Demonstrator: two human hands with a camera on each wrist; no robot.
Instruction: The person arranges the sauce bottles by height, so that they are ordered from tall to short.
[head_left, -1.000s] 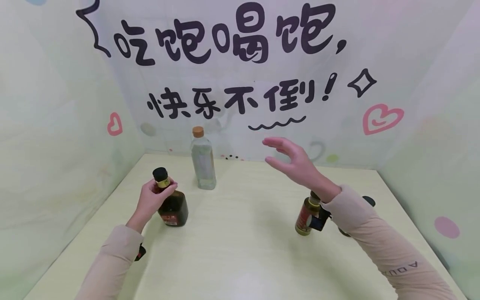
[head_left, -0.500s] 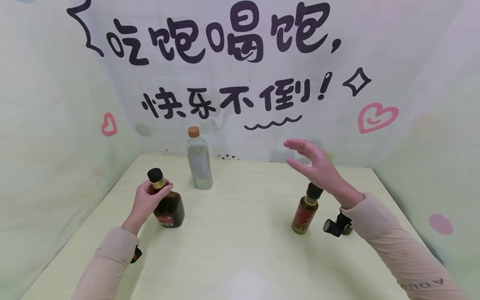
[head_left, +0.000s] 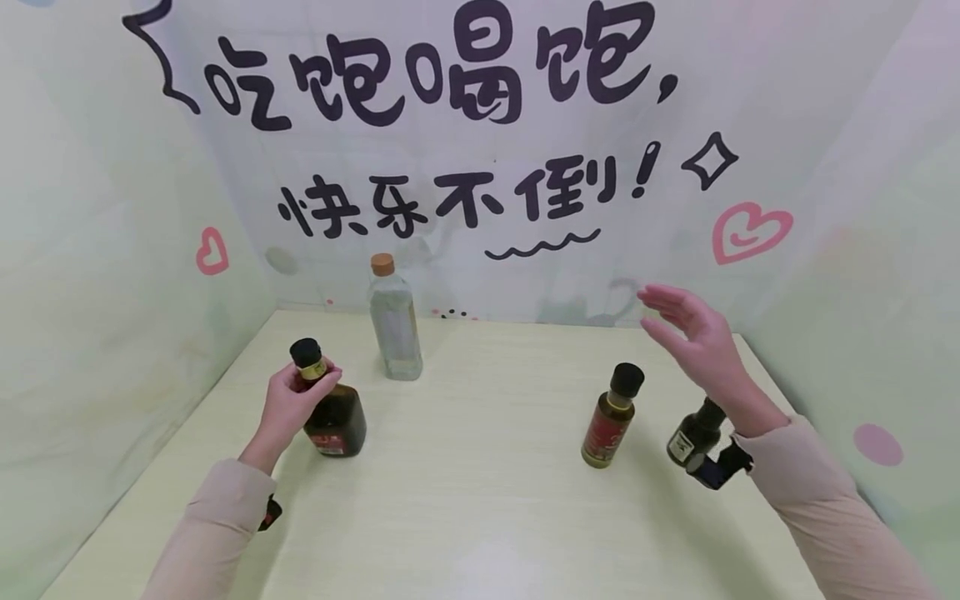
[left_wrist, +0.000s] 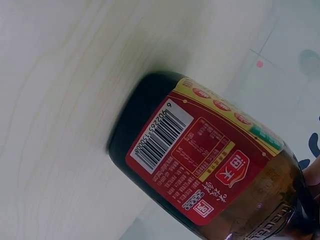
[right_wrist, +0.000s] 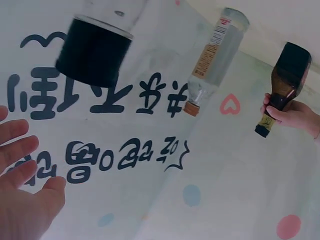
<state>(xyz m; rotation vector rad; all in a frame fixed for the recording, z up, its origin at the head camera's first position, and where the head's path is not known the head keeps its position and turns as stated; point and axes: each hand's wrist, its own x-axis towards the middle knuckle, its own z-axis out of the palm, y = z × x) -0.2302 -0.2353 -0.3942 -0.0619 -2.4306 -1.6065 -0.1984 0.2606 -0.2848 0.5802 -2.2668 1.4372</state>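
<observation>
On the pale wooden table (head_left: 480, 517), a tall clear plastic bottle with an orange cap (head_left: 393, 321) stands near the back edge. The left hand (head_left: 291, 400) grips the neck of a squat dark-brown glass bottle with a red label (head_left: 337, 421) near the left edge. The right hand (head_left: 693, 337) hovers open, fingers straight, above the right edge, near a small red-labelled bottle with a black cap (head_left: 609, 417) and a smaller dark bottle (head_left: 692, 433).

Small dark bottle (head_left: 696, 431) on the right half hidden behind the right wrist and its camera, label too small to read, dark sauce bottle (left_wrist: 210, 165) with neck cut off by the left wrist frame's edge, neck hidden under left hand (head_left: 294, 400) from the head view
</observation>
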